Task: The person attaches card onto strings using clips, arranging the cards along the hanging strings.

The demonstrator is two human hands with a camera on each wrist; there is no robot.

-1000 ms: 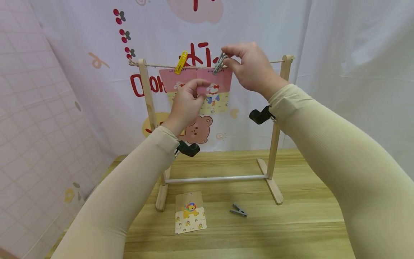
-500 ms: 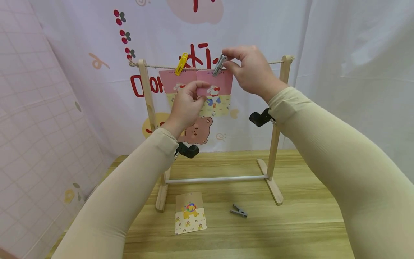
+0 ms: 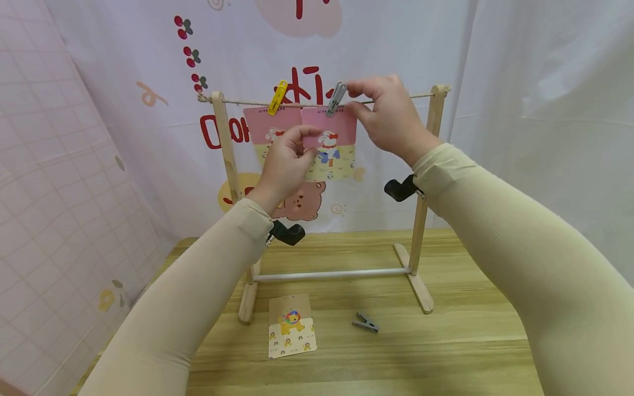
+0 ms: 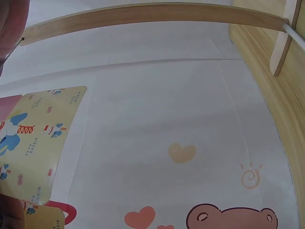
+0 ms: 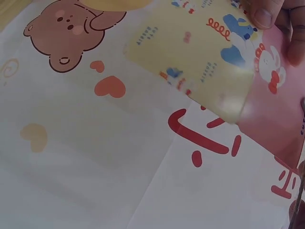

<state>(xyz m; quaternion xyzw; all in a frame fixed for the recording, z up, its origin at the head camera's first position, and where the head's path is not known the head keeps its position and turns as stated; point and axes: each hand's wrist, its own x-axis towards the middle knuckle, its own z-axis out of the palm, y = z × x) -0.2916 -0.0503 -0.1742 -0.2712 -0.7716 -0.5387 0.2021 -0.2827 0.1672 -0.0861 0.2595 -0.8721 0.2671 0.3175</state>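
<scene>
A pink-and-yellow rabbit card (image 3: 339, 159) hangs from a rope, held by a grey clothespin (image 3: 335, 100). My left hand (image 3: 287, 157) pinches that card near its left edge; the thumb lies on its printed face in the right wrist view. My right hand (image 3: 388, 113) is just right of the grey clothespin, its thumb and index finger parted and holding nothing. To the left, a similar card (image 3: 262, 124) hangs under a yellow clothespin (image 3: 277, 98), partly hidden by my left hand. Its lower part is covered.
The rope (image 3: 406, 97) runs between the posts of a wooden rack (image 3: 421, 220) with a white crossbar (image 3: 332, 274). On the wooden table (image 3: 470, 341) lie a lion card (image 3: 292, 325) and another grey clothespin (image 3: 365, 323). A printed cloth (image 3: 520, 137) hangs behind.
My right thumb and index finger have let go of the grey clothespin and moved slightly right and down. The clothespin stays on the rope with the card. My left hand has hardly moved.
</scene>
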